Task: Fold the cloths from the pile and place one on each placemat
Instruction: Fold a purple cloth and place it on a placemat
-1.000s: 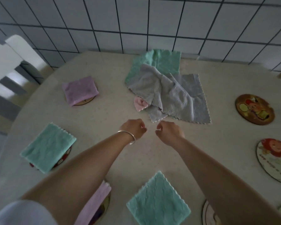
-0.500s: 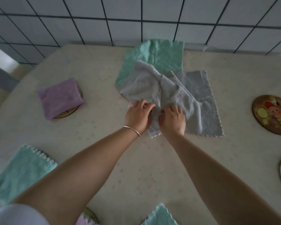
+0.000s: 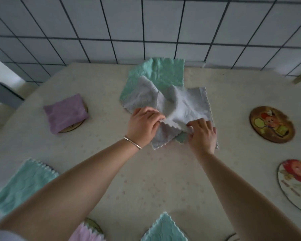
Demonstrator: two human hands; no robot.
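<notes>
Head view: A person's two hands work at a pile of cloths (image 3: 163,94) near the far edge of a cream, speckled table (image 3: 146,180), which stands against a white tiled wall (image 3: 146,28). The left hand (image 3: 142,126), a thin bangle (image 3: 132,142) at its wrist, pinches the scalloped near edge of a grey cloth (image 3: 179,108) between thumb and curled fingers; the right hand (image 3: 202,134), just beside it, grips the same edge, so the hem runs taut between the two. That grey cloth is crumpled and partly lifted over a second grey cloth (image 3: 161,136), whose corner lies flat on the table between the wrists. A mint-green cloth (image 3: 162,72) lies spread beneath them at the back of the pile, and a small patch of green shows by the right hand.

To the left, a folded purple cloth (image 3: 65,113) rests on a round placemat (image 3: 76,126). A folded mint cloth (image 3: 23,185) lies at the near left, another mint cloth (image 3: 163,230) at the bottom edge, and a pink cloth (image 3: 84,234) beside it covers part of a placemat. On the right, two cartoon-printed placemats lie bare: a brown placemat (image 3: 271,124) and, nearer, a pale placemat (image 3: 295,185) cut off by the frame.
</notes>
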